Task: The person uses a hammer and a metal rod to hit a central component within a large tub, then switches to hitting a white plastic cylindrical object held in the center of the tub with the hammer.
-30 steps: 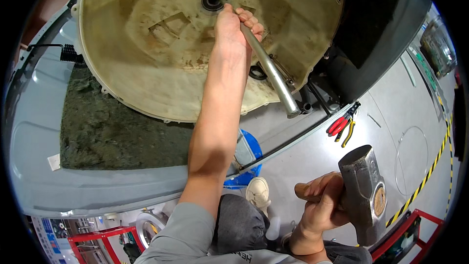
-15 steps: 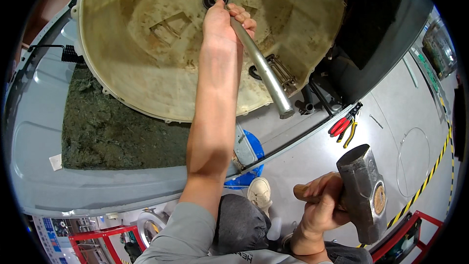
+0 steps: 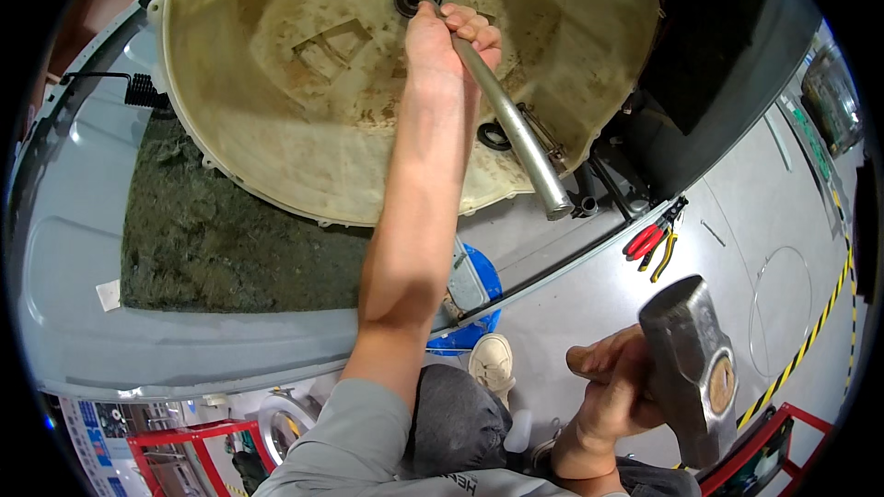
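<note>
Head view, only one on hand. Left hand [image 3: 453,41] is wrapped in a fist round the metal bar [image 3: 516,133], near its upper end. Bar slants across the cream tub [image 3: 276,152]: upper tip at the black centre ring [image 3: 403,2] in the tub's back, lower end out past the near rim. Can't tell if the tip is inside the ring's hole or just against it, or if the bar touches the rim.

Right hand [image 3: 626,396] grips the hammer [image 3: 686,350] by its handle close under the head, over the floor [image 3: 585,294]. Hammer is well apart from the bar.

Progress, my read: setup looks done. Tub is open toward the person, bar is placed on centre, both hands are loaded. Not done: no hammer-to-bar contact at this moment, and the centre ring sits in its seat. Can't tell if it has shifted any.

Loose in the tub near the rim: a loose black ring [image 3: 488,142] and some thin metal rods [image 3: 543,131], just beside the bar. So some parts look to be off already; can't tell where they came from.

Around: dark pad [image 3: 230,230] on the grey panel [image 3: 74,267] left of the forearm; red-handled pliers [image 3: 647,241] and yellow-black pliers [image 3: 664,262] lie together, right of the tub.
</note>
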A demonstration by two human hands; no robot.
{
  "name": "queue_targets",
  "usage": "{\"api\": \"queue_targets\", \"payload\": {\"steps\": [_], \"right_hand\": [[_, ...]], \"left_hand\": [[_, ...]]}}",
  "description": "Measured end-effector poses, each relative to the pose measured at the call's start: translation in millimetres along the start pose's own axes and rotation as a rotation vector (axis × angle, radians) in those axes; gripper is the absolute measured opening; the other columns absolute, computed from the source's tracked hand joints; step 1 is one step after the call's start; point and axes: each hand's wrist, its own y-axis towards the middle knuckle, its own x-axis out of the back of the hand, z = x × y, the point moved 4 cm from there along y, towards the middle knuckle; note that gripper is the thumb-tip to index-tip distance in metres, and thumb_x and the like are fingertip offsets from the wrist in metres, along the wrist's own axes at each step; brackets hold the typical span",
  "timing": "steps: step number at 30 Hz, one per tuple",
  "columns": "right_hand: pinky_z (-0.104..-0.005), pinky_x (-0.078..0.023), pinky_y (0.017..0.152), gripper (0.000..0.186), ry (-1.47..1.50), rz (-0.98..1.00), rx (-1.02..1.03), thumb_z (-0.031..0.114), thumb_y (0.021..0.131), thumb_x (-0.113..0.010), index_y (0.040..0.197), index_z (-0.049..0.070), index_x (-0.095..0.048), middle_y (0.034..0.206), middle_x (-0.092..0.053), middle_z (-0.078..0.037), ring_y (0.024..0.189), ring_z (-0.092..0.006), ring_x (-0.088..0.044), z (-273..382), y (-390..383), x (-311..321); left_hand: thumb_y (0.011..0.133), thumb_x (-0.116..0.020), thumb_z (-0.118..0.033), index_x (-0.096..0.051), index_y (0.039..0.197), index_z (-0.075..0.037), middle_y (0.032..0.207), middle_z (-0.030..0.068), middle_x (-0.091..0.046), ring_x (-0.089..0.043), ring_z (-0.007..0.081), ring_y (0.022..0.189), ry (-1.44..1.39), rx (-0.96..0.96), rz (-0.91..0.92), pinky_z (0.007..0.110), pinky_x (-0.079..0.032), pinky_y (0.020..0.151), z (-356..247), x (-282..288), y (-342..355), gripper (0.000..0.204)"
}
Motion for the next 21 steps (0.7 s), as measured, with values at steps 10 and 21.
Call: {"api": "queue_targets", "payload": {"steps": [10,21], "right_hand": [[-0.0218,-0.035,0.041,0.013,-0.272,0.127,0.044,0.006,0.085,-0.052,0.074,0.000,-0.048,0.055,-0.046,-0.003,0.044,-0.0079,-0.042,-4.4,-0.2,-26.1],[-0.0218,-0.034,0.039,0.016,-0.163,0.119,-0.002,0.003,0.088,-0.045,0.074,-0.001,-0.040,0.056,-0.041,-0.005,0.045,-0.0099,-0.040,9.6,-2.8,14.7]], "left_hand": [[0.095,-0.020,-0.039,-0.034,0.065,-0.010,0.049,-0.0031,-0.030,-0.024,0.0103,0.042,0.071,-0.052,-0.050,0.024,-0.021,0.041,0.0,-4.1,4.4,0.043],[0.094,-0.021,-0.041,-0.035,0.065,-0.010,0.047,-0.0039,-0.030,-0.026,0.0087,0.040,0.039,-0.075,-0.047,0.023,-0.022,0.039,7.3,-1.8,8.4,0.045]]}}
